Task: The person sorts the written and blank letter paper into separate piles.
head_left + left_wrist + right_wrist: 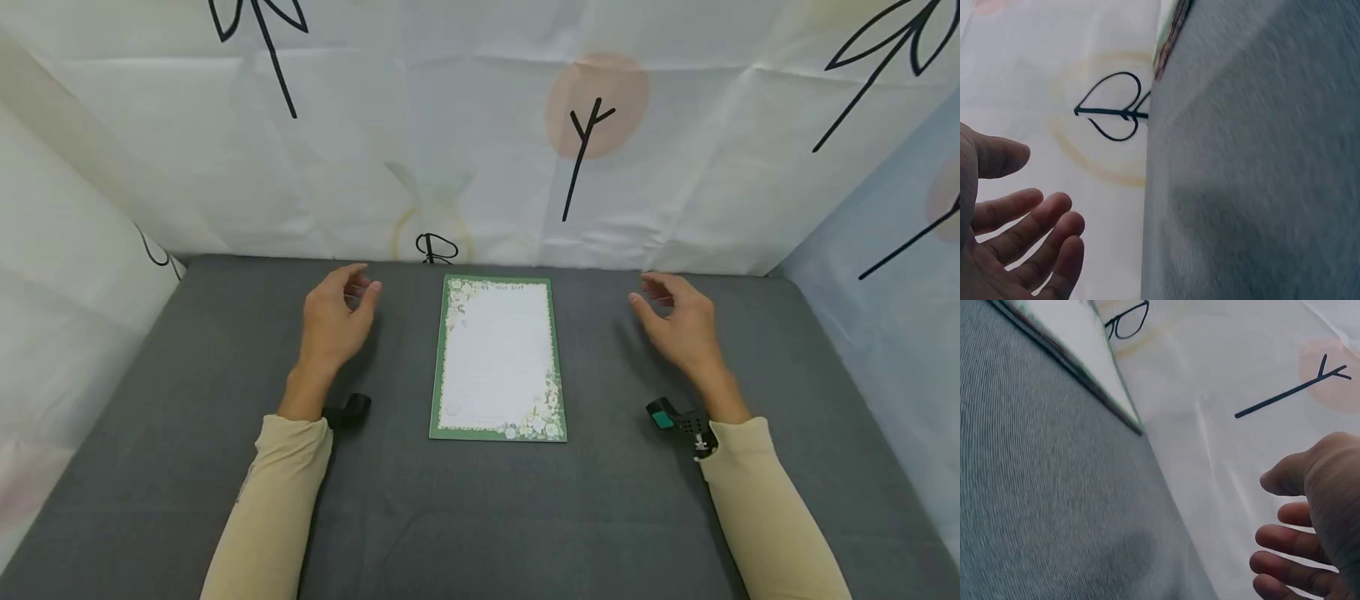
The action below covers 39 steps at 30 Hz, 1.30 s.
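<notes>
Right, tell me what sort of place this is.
Probably a curtained-off workspace: a dark grey cloth-covered table, creased white fabric with black plant drawings behind it, and a rectangular green-bordered paper notepad lying on the table.

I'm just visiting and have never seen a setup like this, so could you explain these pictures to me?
There is no robot here, just a person's left hand and right hand, both bare. The widest picture comes from a camera worn on the person's head, looking forward and down; the other two come from wrist cameras, one on each arm. On the dark grey surface lies a green-edged notepad with printed flowers, between the hands. Neither hand touches it, and both are empty.
</notes>
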Each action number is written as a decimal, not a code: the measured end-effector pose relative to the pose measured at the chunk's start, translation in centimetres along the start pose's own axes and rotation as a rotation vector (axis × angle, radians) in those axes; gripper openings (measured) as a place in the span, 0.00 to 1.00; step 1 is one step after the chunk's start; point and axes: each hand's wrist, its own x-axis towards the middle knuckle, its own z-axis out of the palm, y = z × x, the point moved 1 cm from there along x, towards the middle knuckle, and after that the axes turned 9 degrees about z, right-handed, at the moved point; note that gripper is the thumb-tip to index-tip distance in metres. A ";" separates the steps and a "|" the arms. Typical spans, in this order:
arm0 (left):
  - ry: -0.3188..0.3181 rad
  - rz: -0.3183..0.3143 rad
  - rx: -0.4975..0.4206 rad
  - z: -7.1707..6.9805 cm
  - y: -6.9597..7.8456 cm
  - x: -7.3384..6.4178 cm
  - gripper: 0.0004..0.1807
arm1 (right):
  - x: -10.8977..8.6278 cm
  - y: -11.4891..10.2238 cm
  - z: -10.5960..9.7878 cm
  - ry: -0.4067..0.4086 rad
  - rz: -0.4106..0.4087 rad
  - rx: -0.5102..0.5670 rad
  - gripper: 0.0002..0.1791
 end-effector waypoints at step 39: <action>-0.465 -0.190 -0.391 4.6 1.0 -2.7 0.25 | -2.1 -2.5 6.1 -0.527 0.330 0.354 0.23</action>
